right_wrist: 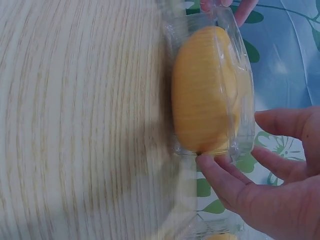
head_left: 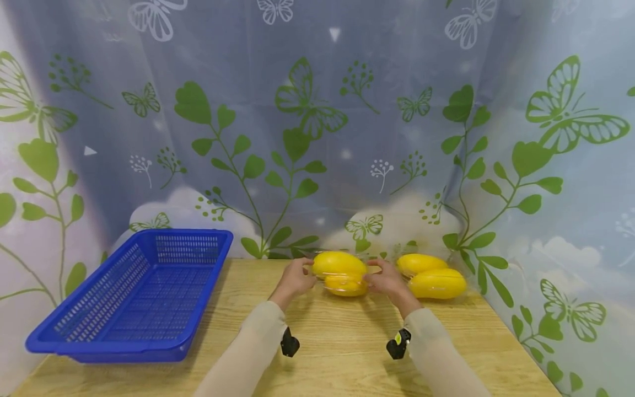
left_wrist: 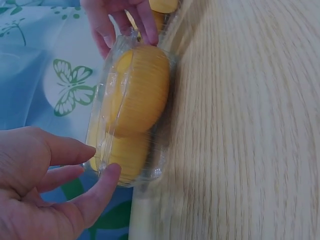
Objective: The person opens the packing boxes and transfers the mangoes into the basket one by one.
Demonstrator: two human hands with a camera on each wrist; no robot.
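A clear plastic clamshell box [head_left: 343, 275] with yellow mangoes [head_left: 339, 263] inside stands near the back edge of the wooden table, between both hands. At its left end, my left hand [head_left: 296, 277] pinches the rim near a corner between thumb and finger, as the left wrist view shows. My right hand [head_left: 388, 280] holds the opposite end. In the right wrist view its fingertips [right_wrist: 206, 162] touch the end wall, and the thumb lies by the lid's edge. Seen from the right wrist, one large mango [right_wrist: 202, 92] fills the near side of the box.
A second clear package with two yellow mangoes [head_left: 437, 283] lies to the right, close to the right hand. On the left stands a blue slotted plastic basket [head_left: 190, 331]. A patterned curtain [head_left: 317, 182] hangs behind the wooden table [head_left: 342, 353].
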